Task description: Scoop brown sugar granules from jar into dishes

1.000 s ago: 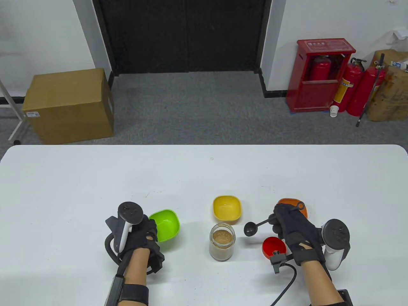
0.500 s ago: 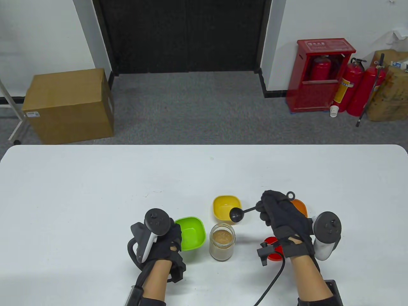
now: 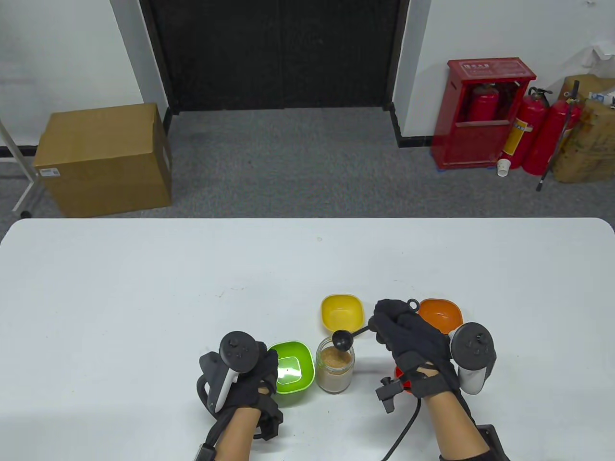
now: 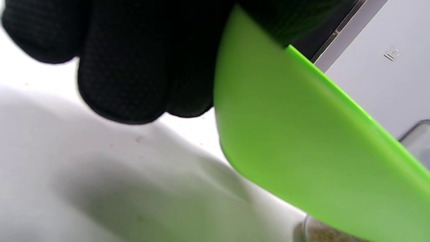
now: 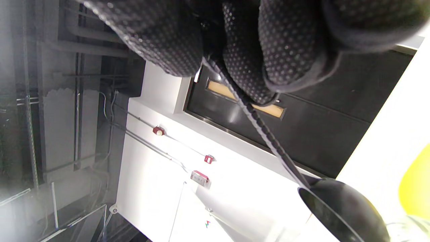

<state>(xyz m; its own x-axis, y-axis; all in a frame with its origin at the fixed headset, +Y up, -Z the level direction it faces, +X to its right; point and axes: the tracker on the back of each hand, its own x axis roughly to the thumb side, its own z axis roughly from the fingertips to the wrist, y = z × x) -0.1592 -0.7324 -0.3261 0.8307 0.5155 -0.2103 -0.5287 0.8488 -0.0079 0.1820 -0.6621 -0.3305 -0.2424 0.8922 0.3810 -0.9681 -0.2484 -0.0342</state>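
Note:
An open glass jar (image 3: 335, 367) of brown sugar stands near the table's front, in the middle. My right hand (image 3: 406, 331) grips the handle of a black measuring spoon (image 3: 344, 339); its bowl hangs over the jar's mouth and looks empty in the right wrist view (image 5: 339, 208). My left hand (image 3: 257, 377) holds the left rim of a green dish (image 3: 289, 367), which sits right beside the jar. The left wrist view shows the fingers (image 4: 127, 64) on the green dish (image 4: 302, 141). A yellow dish (image 3: 341, 313) and an orange dish (image 3: 439, 313) sit behind.
The jar's red lid (image 3: 399, 371) lies on the table, mostly hidden under my right wrist. The far half of the white table (image 3: 192, 269) is bare. Beyond the table stand a cardboard box (image 3: 103, 158) and a red extinguisher cabinet (image 3: 480, 113).
My right hand carried the spoon left from beside the red lid to over the jar's mouth. My left hand slid the green dish right until it stands next to the jar.

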